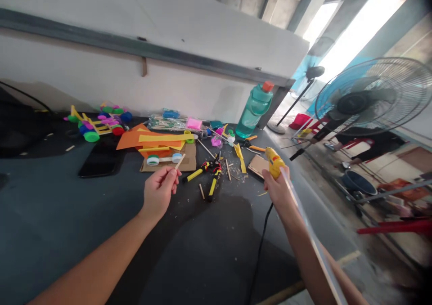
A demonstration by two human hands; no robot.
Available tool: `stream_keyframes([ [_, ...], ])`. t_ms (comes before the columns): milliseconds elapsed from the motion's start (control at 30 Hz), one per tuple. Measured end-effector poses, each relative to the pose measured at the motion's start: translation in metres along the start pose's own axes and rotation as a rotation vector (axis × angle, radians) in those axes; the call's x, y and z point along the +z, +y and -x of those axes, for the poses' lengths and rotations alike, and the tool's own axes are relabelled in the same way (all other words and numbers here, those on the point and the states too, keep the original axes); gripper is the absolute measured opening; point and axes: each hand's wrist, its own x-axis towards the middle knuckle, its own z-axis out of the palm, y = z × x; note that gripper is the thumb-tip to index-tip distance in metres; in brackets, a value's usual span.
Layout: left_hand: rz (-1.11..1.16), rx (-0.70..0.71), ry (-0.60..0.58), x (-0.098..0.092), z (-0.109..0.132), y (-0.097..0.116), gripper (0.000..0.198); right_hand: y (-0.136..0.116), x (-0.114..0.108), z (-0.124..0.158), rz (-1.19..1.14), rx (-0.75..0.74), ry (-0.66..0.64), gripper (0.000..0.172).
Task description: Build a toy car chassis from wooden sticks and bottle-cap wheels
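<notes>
Yellow glue gun (275,162): clenched in the right hand (278,192), lifted off the tabletop, black cord (260,246) hanging free.
Wooden stick (180,161): pinched by the left hand (159,191) at one end, tilted, far end left bare.
Yellow-handled pliers (208,175): lying between both hands.
Cardboard (189,160): just beyond the pliers, under two bottle caps (153,160) joined by a stick (165,159).

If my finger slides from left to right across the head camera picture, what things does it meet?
Toy car made of bottle caps and craft sticks → orange craft sheet → yellow-handled wire strippers → yellow hot glue gun → standing electric fan
</notes>
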Motion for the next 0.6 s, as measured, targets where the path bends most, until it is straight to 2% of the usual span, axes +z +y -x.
stream_keyframes([
  [100, -0.108, 0.033, -0.003, 0.000, 0.004, 0.002, 0.017, 0.010, -0.010, 0.003, 0.367, 0.018, 0.048, 0.042],
  [300, -0.260, 0.126, -0.087, -0.001, 0.009, 0.002, 0.020, 0.030, -0.025, 0.015, 0.810, 0.075, -0.128, 0.042],
  [467, -0.335, 0.152, -0.092, -0.002, 0.008, -0.003, 0.024, 0.045, -0.032, 0.009, 0.965, 0.031, -0.226, 0.039],
  [533, -0.358, 0.143, -0.097, -0.002, 0.008, -0.003, 0.024, 0.040, -0.035, 0.007, 1.014, 0.005, -0.195, 0.039],
  [600, -0.382, 0.127, -0.107, 0.000, 0.008, -0.004, 0.024, 0.024, -0.037, 0.008, 1.066, -0.083, -0.096, 0.041],
])
